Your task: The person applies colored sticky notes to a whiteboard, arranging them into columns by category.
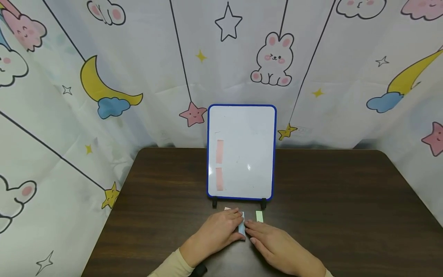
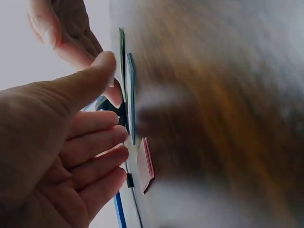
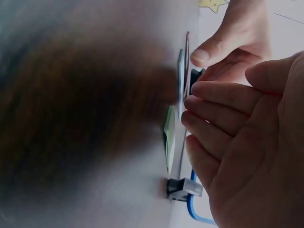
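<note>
Between my two hands a pale blue paper strip (image 1: 241, 228) lies on the table. My left hand (image 1: 219, 227) is at its left side, fingers loosely bent, fingertips right at the strip's edge. My right hand (image 1: 278, 245) is at its right side, fingers nearly straight and nothing held in them. Just beyond the right fingertips lies a light green pad of paper strips (image 1: 259, 216). A pink pad (image 2: 145, 166) is mostly hidden behind the left hand in the head view, while the left wrist view shows it near those fingers.
A blue-framed whiteboard (image 1: 249, 150) stands on black feet (image 1: 263, 203) just past the hands. Stuck to its left side are an upper pink strip (image 1: 219, 151) and a lower pink strip (image 1: 219, 179). Behind the dark wooden table (image 1: 339, 200) hangs a printed curtain (image 1: 228, 69).
</note>
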The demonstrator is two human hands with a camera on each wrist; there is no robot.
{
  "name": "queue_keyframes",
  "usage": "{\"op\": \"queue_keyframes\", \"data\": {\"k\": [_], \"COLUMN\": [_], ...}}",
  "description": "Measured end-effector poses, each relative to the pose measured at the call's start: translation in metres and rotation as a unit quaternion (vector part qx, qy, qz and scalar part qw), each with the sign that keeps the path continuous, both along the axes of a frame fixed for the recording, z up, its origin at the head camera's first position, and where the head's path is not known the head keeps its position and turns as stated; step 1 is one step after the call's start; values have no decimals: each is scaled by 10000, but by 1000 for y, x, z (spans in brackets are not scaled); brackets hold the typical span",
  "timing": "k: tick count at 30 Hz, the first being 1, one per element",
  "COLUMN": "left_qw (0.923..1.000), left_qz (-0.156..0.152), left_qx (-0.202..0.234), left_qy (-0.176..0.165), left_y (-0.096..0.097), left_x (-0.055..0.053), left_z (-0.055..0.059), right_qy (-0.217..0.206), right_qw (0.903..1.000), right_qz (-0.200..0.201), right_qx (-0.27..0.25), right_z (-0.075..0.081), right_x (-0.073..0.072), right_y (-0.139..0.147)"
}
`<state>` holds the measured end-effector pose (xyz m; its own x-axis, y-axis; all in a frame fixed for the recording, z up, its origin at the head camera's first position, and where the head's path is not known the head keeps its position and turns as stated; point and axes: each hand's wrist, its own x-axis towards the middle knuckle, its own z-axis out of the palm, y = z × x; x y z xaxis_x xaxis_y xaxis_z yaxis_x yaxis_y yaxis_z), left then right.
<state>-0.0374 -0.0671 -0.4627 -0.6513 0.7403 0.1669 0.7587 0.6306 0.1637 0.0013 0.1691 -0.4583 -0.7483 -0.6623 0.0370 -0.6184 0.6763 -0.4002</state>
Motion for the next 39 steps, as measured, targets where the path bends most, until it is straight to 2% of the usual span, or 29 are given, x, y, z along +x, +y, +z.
{"op": "queue_keyframes", "data": {"k": [4,12,19,23,29,32,39], "left_qw": [10000,10000,9997,9996,9993,9991,9995], "left_qz": [18,47,110,152,191,193,215], "left_qx": [-38,-48,71,106,144,235,214], "left_qy": [-33,-52,-217,-227,-280,-287,-46], "left_y": [1,3,3,4,3,4,5], "left_x": [0,-1,-4,-6,-8,-9,-8], "left_z": [-2,-3,-2,-3,-3,-3,-3], "right_qy": [181,-142,-281,-185,193,201,-1], "right_qw": [9996,9998,9996,9997,9997,9994,9970], "right_qz": [199,97,-4,-136,-123,-246,-698], "right_qx": [68,75,81,-9,-69,-142,-323], "right_z": [-3,-2,1,2,-1,-3,-1], "right_x": [1,3,3,2,2,3,3], "right_y": [-2,-5,-4,-3,-6,-7,-10]}}
